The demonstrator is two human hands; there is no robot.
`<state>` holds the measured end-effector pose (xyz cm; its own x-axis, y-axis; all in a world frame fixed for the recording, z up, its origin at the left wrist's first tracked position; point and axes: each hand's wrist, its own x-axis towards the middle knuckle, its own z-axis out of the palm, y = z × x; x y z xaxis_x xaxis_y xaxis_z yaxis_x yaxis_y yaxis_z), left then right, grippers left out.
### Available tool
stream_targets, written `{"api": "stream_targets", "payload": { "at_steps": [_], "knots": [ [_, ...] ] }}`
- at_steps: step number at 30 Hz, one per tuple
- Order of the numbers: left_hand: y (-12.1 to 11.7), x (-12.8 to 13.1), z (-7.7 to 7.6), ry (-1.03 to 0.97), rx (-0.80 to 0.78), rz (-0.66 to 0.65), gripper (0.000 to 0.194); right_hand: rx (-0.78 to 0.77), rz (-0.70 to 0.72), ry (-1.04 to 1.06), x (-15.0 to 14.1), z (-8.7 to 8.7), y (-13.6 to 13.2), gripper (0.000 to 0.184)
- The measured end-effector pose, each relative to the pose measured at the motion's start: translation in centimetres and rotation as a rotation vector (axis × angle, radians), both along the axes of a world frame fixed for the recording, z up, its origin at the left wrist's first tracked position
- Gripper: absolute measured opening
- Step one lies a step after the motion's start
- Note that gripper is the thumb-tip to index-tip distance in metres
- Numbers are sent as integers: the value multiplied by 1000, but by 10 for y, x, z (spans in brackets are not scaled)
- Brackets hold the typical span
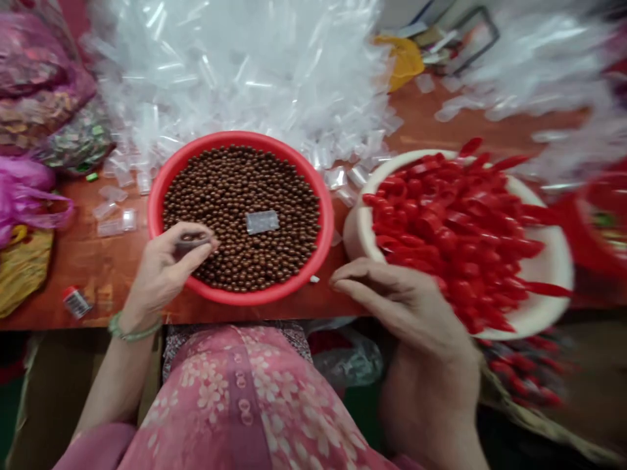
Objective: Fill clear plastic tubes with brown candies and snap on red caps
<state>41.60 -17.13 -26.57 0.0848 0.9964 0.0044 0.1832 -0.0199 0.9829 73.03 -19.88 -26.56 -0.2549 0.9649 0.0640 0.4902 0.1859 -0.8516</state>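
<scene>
My left hand (169, 264) is over the left rim of a red basin (327, 241), closed around a small clear plastic container (191, 240). Something brown shows at the container's mouth. Many small round brown balls (230, 196) fill the basin, and a clear plastic container (262, 222) lies on top of them. Between this basin and a cream basin (360, 235) is my right hand (401, 300), its thumb and fingertips drawn together. Whether anything is pinched there is hidden. Glossy red plastic caps (450, 222) with long tabs are heaped in the cream basin.
A large pile of clear plastic containers (235, 72) covers the back of the table (304, 303). Filled bags (39, 98) stand at the left. A small red-capped container (77, 301) lies near the front edge. A red tub (595, 228) is at far right.
</scene>
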Motion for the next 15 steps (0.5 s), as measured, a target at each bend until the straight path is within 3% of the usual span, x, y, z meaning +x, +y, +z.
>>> {"api": "stream_targets", "payload": {
  "at_steps": [4, 8, 11, 15],
  "knots": [
    [-10, -3, 2, 116, 36, 77, 15, 8, -300, -174, 33, -21, -35, 35],
    [-10, 8, -4, 138, 62, 61, 16, 217, -537, -432, 63, -21, -33, 27],
    [-8, 19, -11, 153, 62, 18, 15, 328, -555, -596, 78, -15, -16, 29],
    [-5, 27, -17, 178, 65, -54, 15, 348, -436, -691, 81, -20, 9, 33]
  ]
}}
